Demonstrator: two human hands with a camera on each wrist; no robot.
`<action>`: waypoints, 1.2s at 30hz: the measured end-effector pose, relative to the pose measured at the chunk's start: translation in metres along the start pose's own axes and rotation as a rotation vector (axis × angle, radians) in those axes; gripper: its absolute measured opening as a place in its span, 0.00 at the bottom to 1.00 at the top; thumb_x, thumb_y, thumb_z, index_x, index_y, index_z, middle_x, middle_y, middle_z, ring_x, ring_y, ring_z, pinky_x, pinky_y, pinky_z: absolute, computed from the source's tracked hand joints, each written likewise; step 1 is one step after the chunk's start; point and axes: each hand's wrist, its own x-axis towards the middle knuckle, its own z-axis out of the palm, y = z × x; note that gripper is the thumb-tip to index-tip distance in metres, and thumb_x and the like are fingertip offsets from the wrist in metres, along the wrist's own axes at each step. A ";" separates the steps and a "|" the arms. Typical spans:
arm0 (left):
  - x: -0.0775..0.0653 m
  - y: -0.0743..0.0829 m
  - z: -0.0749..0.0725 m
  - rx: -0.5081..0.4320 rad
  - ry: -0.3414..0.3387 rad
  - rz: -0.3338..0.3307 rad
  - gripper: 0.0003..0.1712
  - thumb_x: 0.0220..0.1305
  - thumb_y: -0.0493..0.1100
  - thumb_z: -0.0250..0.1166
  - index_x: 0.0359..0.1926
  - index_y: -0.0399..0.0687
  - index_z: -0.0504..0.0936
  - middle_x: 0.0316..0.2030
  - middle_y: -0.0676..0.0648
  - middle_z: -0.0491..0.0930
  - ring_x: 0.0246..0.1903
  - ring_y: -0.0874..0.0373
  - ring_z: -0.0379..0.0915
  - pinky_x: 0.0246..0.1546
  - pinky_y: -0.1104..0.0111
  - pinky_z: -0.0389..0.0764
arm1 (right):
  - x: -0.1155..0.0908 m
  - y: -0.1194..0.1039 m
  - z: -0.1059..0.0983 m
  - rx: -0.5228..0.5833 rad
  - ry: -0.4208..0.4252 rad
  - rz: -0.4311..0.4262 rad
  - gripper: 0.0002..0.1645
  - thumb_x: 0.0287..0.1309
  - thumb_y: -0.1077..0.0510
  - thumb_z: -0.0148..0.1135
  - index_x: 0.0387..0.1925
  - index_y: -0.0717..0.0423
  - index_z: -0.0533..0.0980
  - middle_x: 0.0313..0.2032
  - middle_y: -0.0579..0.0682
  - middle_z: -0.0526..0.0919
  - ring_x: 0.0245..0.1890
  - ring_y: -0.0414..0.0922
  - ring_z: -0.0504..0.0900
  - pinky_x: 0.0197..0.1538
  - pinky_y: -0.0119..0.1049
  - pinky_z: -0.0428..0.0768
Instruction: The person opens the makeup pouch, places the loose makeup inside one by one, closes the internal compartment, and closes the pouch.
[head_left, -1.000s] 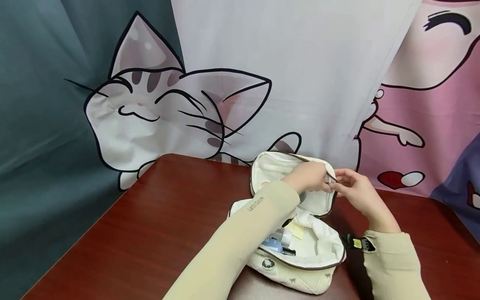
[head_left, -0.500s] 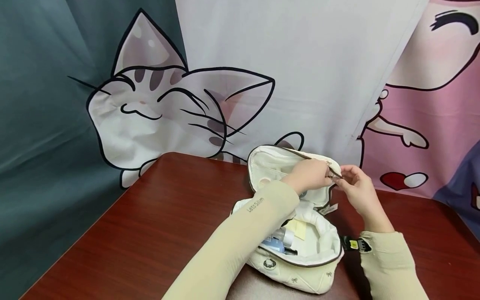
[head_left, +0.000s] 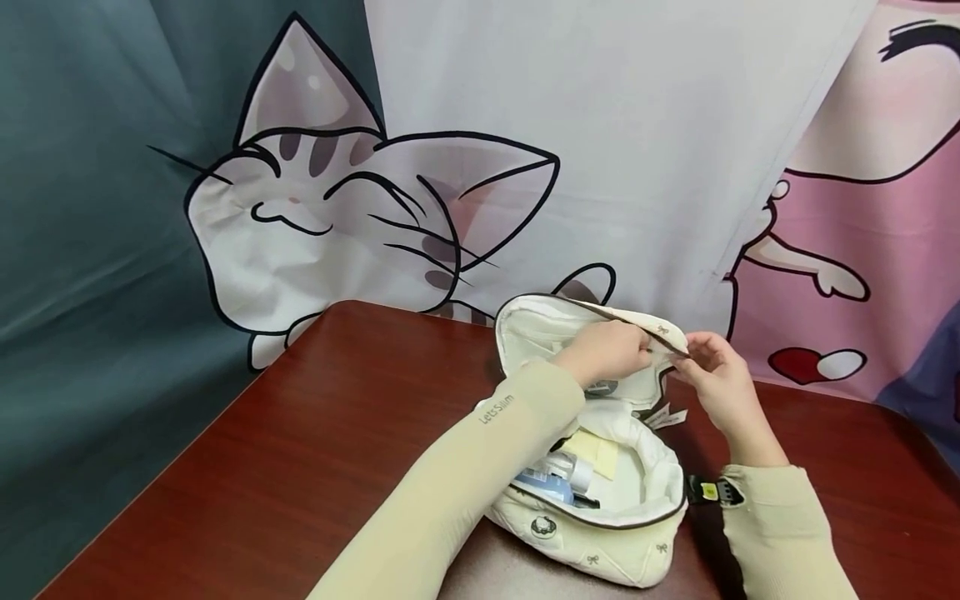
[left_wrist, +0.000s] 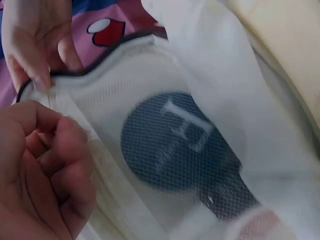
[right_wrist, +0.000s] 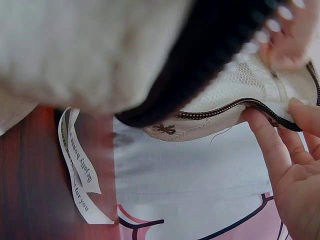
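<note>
A white quilted cosmetic bag (head_left: 577, 546) lies unzipped on the table, its lid (head_left: 525, 321) raised at the back. My right hand (head_left: 729, 387) pinches the lid's right corner, thumb inside and fingers outside, beside the dark zipper (right_wrist: 225, 106). My left hand (head_left: 609, 350) is inside the lid, fingers curled at the pale zipper strip (left_wrist: 107, 145) of a mesh pocket; what its fingertips pinch is hidden. Behind the mesh sits a dark round-headed item with a handle (left_wrist: 165, 142), marked with white letters. The bag's lower half holds a blue bottle (head_left: 551, 485) and pale yellow paper (head_left: 598, 454).
The bag stands on a reddish-brown table (head_left: 322, 433). White printed ribbon tags (right_wrist: 80, 170) hang from its hinge side. Behind the table hangs a cloth backdrop (head_left: 637, 150) with cartoon figures. A black strap with a buckle (head_left: 712, 490) shows by the right sleeve.
My left hand has drawn back leftward from the lid's right corner, away from my right hand. The lid's right edge has folded inward and the white tags have come into sight.
</note>
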 end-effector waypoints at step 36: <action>-0.058 -0.153 -0.011 -0.492 -0.194 -0.025 0.15 0.61 0.37 0.52 0.19 0.40 0.74 0.06 0.49 0.67 0.09 0.57 0.69 0.20 0.62 0.77 | 0.018 0.062 -0.051 0.110 0.039 -0.033 0.15 0.53 0.75 0.58 0.43 0.61 0.74 0.39 0.48 0.81 0.39 0.38 0.80 0.37 0.27 0.79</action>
